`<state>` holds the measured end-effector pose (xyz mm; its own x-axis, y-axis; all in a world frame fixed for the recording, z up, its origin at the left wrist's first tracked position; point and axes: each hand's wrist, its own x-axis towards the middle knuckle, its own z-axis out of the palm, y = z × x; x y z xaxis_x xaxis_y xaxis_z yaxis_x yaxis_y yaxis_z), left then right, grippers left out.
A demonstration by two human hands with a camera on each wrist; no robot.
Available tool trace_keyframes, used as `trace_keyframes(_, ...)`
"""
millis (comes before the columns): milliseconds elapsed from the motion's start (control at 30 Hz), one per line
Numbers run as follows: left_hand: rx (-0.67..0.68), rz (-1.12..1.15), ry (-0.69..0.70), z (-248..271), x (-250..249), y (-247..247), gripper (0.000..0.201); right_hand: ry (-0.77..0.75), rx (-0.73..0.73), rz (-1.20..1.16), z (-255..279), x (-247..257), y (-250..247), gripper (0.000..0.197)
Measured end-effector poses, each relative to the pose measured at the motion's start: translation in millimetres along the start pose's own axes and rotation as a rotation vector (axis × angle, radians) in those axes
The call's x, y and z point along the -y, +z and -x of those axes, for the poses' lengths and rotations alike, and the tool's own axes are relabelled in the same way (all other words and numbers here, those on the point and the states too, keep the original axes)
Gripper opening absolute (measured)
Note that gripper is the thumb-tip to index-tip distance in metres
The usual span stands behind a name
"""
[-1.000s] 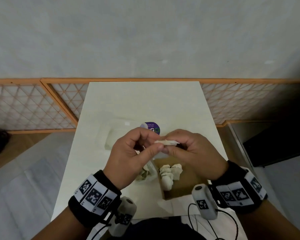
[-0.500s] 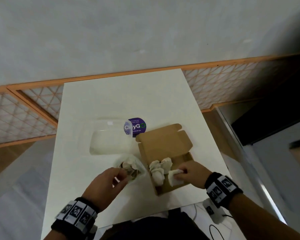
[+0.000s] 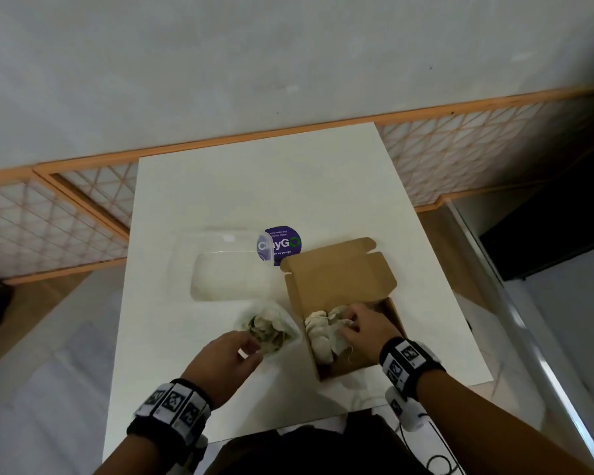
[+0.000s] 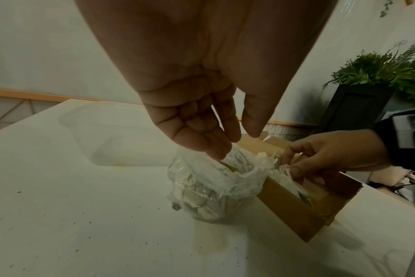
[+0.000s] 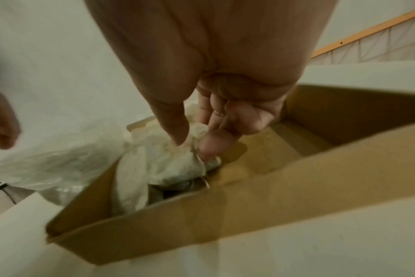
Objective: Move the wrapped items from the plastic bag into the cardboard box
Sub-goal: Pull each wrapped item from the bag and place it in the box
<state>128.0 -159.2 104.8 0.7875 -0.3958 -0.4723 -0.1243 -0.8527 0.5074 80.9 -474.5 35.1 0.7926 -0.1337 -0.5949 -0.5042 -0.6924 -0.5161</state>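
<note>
A clear plastic bag (image 3: 271,329) (image 4: 213,187) holding several wrapped items stands on the white table (image 3: 254,186), just left of an open cardboard box (image 3: 343,279) (image 5: 249,215). My left hand (image 3: 246,349) (image 4: 235,144) hovers at the bag's mouth; its loosely curved fingertips (image 4: 216,153) touch the rim and the thumb stands apart. My right hand (image 3: 348,325) (image 5: 192,146) is inside the box, thumb and fingers pinching a white wrapped item (image 5: 173,163). Several more wrapped items (image 3: 318,335) lie against the box's left wall.
A clear plastic container (image 3: 230,275) sits behind the bag, partly over a round purple sticker (image 3: 279,245). A wooden lattice screen (image 3: 48,217) runs behind the table. In the left wrist view a potted plant (image 4: 386,71) stands off to the right.
Both hands held one wrapped item up in front a second ago. The right hand has carried it down into the box, and the left hand has dropped to the bag.
</note>
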Motion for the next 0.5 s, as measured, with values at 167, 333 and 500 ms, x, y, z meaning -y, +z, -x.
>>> trace_keyframes(167, 0.0, -0.11, 0.032, -20.0, -5.7, 0.4, 0.019, -0.105, -0.032, 0.041, 28.7, 20.2, -6.6, 0.03)
trace_keyframes(333, 0.105, -0.457, 0.123, -42.9, -22.2, 12.3, 0.03, -0.301, 0.019, 0.121, 44.2, 66.1, -3.5, 0.011)
trace_keyframes(500, 0.125, -0.624, 0.073, -56.1, -31.5, 18.6, 0.024, -0.48, 0.159, 0.257, 35.6, 100.2, 23.7, 0.025)
